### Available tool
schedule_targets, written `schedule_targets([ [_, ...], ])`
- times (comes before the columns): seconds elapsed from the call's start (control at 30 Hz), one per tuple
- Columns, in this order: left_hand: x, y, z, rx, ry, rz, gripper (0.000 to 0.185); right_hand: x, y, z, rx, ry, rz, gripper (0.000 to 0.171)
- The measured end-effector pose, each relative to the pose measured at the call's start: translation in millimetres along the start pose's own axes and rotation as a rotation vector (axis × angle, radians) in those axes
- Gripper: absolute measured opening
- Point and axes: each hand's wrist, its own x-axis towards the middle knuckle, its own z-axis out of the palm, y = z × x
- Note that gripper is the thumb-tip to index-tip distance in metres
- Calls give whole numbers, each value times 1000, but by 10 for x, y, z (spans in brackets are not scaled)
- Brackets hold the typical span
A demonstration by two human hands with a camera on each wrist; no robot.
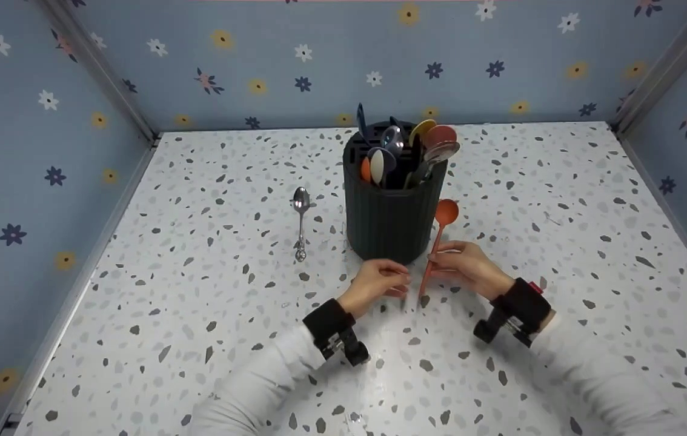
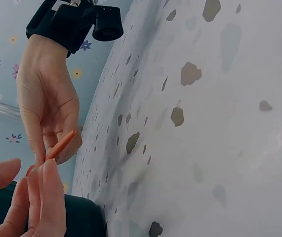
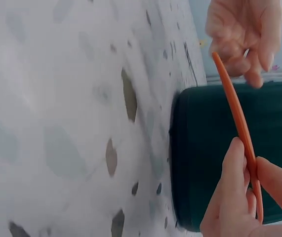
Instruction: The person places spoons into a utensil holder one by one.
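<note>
Between the thumb and fingers of my right hand point(image 1: 467, 269) is the handle of an orange spoon point(image 1: 446, 212), pinched with its bowl pointing away from me. In the right wrist view the handle point(image 3: 238, 113) slants up past the fingers, its free end near my other hand. My left hand point(image 1: 377, 283) holds nothing; its loosely bent fingers are just left of the handle's end. Both hands are in front of a dark ribbed utensil holder point(image 1: 389, 224), with the spoon's bowl at its right side. The left wrist view shows the handle tip point(image 2: 64, 142) beyond the left fingers point(image 2: 52, 197).
Several spoons and ladles stand in the holder's slotted top, among them a yellow one point(image 1: 422, 129) and a slotted metal one point(image 1: 442, 150). A silver teaspoon point(image 1: 301, 221) lies on the speckled table point(image 1: 228, 303) to the left. Flower-patterned panels point(image 1: 343, 60) enclose the back and sides.
</note>
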Motion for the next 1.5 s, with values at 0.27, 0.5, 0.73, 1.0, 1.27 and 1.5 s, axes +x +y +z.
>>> schedule_targets([
  [0.27, -50, -58, 61, 27, -90, -6, 27, -150, 47, 78, 19, -12, -13, 23],
  [0.5, -109, -74, 121, 12, -94, -14, 23, -247, 54, 136, 30, -56, -42, 21],
  [0.73, -167, -14, 150, 51, -101, -1, 22, -331, 8, 168, -37, -88, -101, 18],
  [1.0, -270, 223, 202, 104, -117, 50, 18, -454, -190, 233, -132, -94, -154, 25],
  [1.27, -327, 493, 242, 155, -139, 129, 16, -597, -469, 287, -160, -110, -188, 30],
  [1.5, -355, 720, 279, 238, -108, 213, 15, -664, -717, 343, -221, -74, -232, 26],
])
